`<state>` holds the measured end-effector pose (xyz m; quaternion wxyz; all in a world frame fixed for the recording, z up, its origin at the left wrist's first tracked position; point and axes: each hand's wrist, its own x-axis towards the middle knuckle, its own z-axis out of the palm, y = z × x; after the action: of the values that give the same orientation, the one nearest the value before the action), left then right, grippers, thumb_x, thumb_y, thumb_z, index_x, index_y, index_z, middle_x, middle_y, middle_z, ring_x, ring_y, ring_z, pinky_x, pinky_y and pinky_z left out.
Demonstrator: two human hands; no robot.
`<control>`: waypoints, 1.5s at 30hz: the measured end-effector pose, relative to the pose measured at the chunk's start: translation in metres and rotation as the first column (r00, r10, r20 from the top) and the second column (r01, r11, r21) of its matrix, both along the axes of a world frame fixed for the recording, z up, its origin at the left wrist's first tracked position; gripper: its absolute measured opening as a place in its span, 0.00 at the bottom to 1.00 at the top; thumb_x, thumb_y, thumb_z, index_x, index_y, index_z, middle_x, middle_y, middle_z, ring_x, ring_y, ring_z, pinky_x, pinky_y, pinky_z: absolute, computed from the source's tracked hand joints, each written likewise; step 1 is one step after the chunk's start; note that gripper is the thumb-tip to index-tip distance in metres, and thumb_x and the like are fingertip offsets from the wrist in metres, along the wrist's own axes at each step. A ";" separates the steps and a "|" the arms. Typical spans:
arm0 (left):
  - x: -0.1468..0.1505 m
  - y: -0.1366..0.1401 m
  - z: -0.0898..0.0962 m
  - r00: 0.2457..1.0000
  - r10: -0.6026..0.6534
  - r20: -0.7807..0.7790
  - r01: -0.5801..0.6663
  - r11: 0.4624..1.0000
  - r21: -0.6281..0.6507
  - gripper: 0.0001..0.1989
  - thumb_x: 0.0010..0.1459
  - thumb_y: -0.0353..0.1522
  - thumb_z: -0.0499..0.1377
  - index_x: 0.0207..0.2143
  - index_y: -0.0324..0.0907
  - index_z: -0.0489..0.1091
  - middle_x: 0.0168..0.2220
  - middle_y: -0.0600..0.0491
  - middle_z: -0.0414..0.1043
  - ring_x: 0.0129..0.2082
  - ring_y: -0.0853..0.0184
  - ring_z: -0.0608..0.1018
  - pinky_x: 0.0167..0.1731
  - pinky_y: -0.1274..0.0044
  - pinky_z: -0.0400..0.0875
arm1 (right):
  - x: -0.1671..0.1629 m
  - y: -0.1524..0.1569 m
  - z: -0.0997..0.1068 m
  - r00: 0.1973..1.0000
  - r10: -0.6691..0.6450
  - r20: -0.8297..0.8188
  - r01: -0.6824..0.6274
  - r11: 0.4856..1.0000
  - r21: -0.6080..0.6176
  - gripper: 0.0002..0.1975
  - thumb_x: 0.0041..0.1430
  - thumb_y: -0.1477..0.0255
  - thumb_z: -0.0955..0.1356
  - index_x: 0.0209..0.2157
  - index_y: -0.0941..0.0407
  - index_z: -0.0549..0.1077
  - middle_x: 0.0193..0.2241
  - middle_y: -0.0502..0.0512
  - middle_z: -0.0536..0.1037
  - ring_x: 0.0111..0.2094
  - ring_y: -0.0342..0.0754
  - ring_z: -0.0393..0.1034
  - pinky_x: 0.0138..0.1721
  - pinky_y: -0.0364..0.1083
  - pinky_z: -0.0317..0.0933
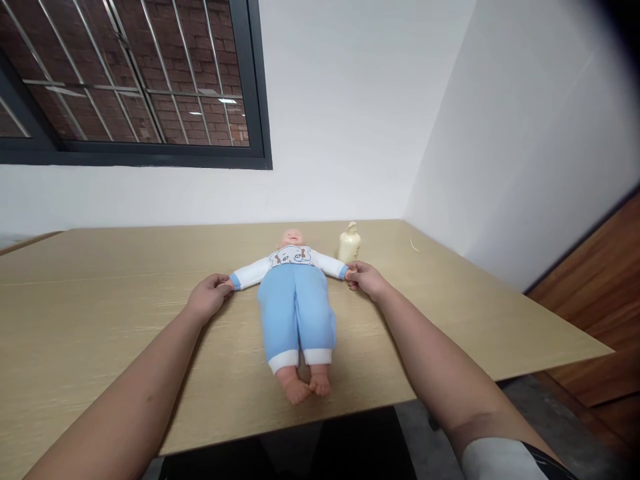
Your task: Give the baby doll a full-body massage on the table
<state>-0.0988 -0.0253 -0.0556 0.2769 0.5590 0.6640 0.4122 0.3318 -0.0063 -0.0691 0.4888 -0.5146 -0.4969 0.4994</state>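
A baby doll (pixel 295 300) lies on its back on the table, head toward the wall and bare feet toward me. It wears a white top with an animal face on the chest, blue cuffs, and light blue trousers with white hems. Its arms are stretched out to both sides. My left hand (pixel 209 297) is closed around the doll's hand on the left. On the other side, my right hand (pixel 367 280) pinches the doll's other hand at the cuff. Just behind my right hand stands a cream-coloured bottle (pixel 349 244) with a pump-like top.
The wooden table (pixel 110 320) reaches to the white wall, its front edge close to me. A thin pale string (pixel 414 245) lies at the back right. A barred window (pixel 150 73) is set in the wall at upper left. Brown wood panelling (pixel 595 300) stands at the right.
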 end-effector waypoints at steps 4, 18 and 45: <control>0.004 -0.004 0.005 0.999 0.014 -0.051 -0.014 1.000 0.000 0.16 0.48 0.41 0.60 0.36 0.42 0.73 0.29 0.52 0.75 0.30 0.63 0.74 0.30 0.75 0.63 | 0.000 0.000 0.000 1.000 -0.013 0.015 0.013 1.000 -0.001 0.12 0.49 0.74 0.71 0.38 0.59 0.72 0.25 0.52 0.73 0.21 0.39 0.63 0.23 0.40 0.63; 0.001 -0.001 0.001 0.999 0.009 0.044 -0.009 1.000 -0.003 0.17 0.46 0.41 0.62 0.36 0.41 0.73 0.28 0.53 0.73 0.29 0.65 0.72 0.30 0.76 0.63 | 0.000 0.005 0.001 0.997 -0.076 0.030 0.078 0.995 -0.059 0.17 0.44 0.82 0.64 0.38 0.59 0.75 0.28 0.56 0.76 0.20 0.41 0.67 0.23 0.42 0.66; 0.002 -0.002 0.003 0.999 0.016 0.046 -0.015 1.000 -0.011 0.15 0.46 0.40 0.61 0.34 0.41 0.73 0.26 0.55 0.71 0.28 0.66 0.71 0.29 0.76 0.61 | 0.003 0.010 -0.006 0.996 -0.075 0.047 0.077 0.996 -0.046 0.17 0.43 0.79 0.66 0.38 0.58 0.75 0.27 0.54 0.75 0.21 0.41 0.67 0.24 0.43 0.66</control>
<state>-0.0972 -0.0274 -0.0526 0.2918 0.5427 0.6641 0.4234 0.3346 0.0037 -0.0751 0.4835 -0.5561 -0.4757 0.4803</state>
